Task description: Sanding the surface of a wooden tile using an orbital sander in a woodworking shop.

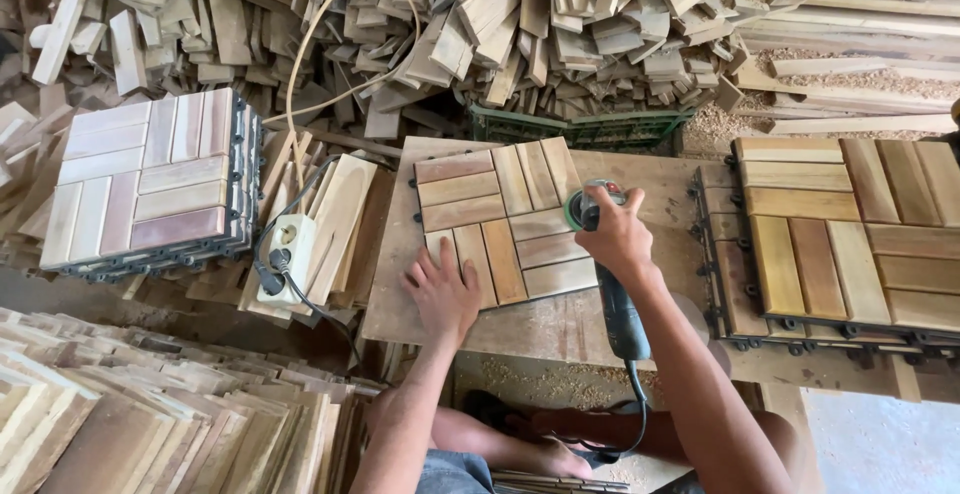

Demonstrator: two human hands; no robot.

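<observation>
- A square wooden deck tile (503,222), made of slats set in alternating blocks, is seen at the centre of the frame, laid flat on a worn board (560,329) that serves as a bench.
- The right hand (617,237) is closed around the head of a corded angle sander (604,264), whose green disc is pressed to the tile's right edge; the tool's body runs down toward lower centre.
- The left hand (441,291) is spread open, palm down, on the tile's lower left corner, pinning it in place.
- For a clean pass, the disc is best kept flat to the slats and the bracing fingers kept well apart from it; the cable (638,404) is best trailed behind, away from the disc.
- A stack of finished tiles (150,182) is shown at upper left, further tiles (850,229) at right.
- A white socket block (283,259) with plugged leads rests left of the board.
- Heaped offcuts (520,24) and sawdust fill the top of the frame; stacked slats (150,424) occupy the lower left.
</observation>
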